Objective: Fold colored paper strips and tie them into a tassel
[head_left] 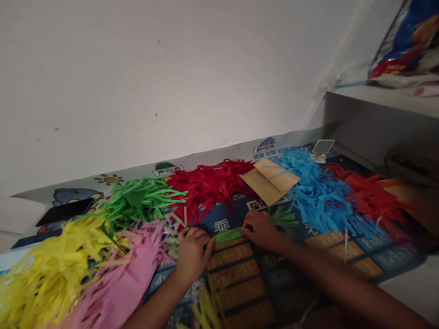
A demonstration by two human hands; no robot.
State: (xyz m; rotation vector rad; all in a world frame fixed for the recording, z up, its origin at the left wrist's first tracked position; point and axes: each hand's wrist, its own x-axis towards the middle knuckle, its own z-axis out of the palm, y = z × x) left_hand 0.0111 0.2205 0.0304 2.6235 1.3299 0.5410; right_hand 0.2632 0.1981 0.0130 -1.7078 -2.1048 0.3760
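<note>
A green paper strip (228,236) stretches between my two hands, low over the printed mat. My left hand (192,253) has its fingers curled on the strip's left end, thumb toward the middle. At the right end, my right hand (262,230) pinches it. A green fringe of cut paper (284,218) sticks out beyond the right hand. Beside my left wrist lies a pink fringed paper bundle (130,278). Yellow-green paper strips (206,306), partly blurred, are near the bottom edge between my forearms.
Shredded paper piles line the mat: yellow (41,265), green (137,201), crimson (212,183), blue (315,196) and red (373,196). A brown paper envelope (270,180) lies by the blue one. A dark phone-like slab (65,212) is at left. A white shelf (384,98) stands right.
</note>
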